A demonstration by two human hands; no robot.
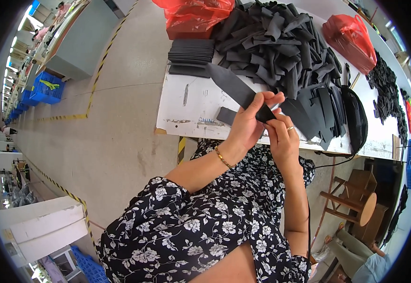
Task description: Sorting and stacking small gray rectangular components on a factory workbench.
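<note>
A long dark grey fabric strip [231, 87] is held above the near edge of the white table [179, 101]. My left hand [248, 125] has its thumb over the strip's lower part, with the fingers behind. My right hand [282, 137] pinches its lower end between thumb and fingers. Beyond the hands lies a large loose heap of dark strips [271, 40]. A neat stack of dark pieces [191, 53] sits left of it, and overlapping strips [326, 111] lie right of my hands. A small dark piece [226, 115] rests beside my left hand.
Two red plastic bags [196, 16] [351, 40] stand on the table. A black bag-like item [355, 121] lies at its right. A wooden stool [363, 208] and a seated person [356, 257] are at lower right. Blue crates [48, 88] stand on the floor at left.
</note>
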